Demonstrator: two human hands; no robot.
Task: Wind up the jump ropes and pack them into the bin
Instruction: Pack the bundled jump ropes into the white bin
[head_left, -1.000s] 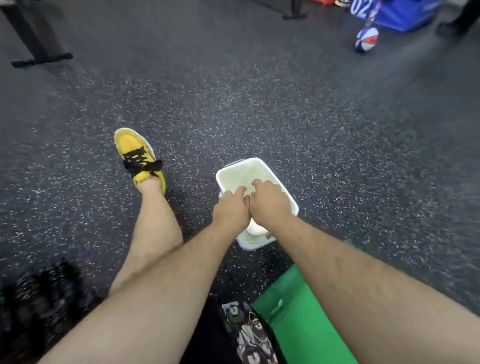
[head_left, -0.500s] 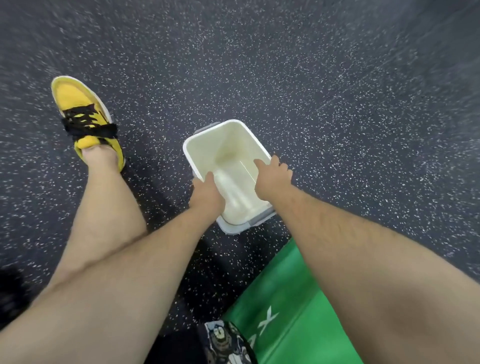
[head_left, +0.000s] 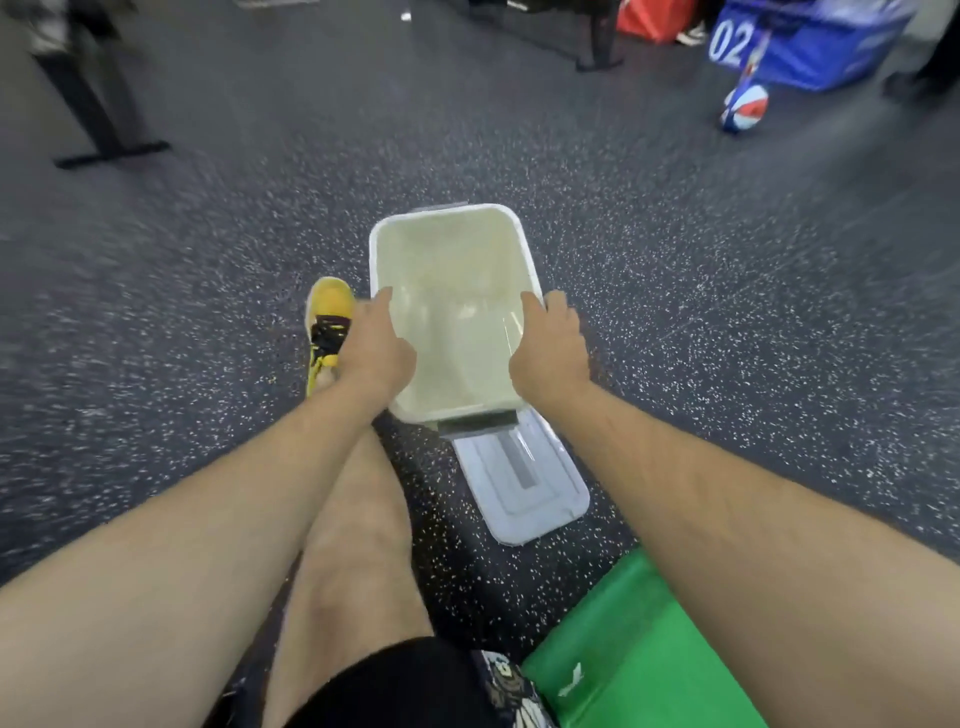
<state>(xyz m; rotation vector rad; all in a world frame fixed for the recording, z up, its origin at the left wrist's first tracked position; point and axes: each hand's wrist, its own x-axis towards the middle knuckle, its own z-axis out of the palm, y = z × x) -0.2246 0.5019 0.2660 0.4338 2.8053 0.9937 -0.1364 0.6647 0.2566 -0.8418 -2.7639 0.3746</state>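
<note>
- A blue box far right reads "02".
- The translucent white plastic bin sits above the speckled floor, its lid beneath.
- Left hand and right hand grip its rims, fingers curled.

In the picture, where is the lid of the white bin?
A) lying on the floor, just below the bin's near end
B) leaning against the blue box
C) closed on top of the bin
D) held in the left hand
A: the lid lies flat on the speckled floor at the near end of the open bin, which the left hand and right hand grip by its sides.
</note>
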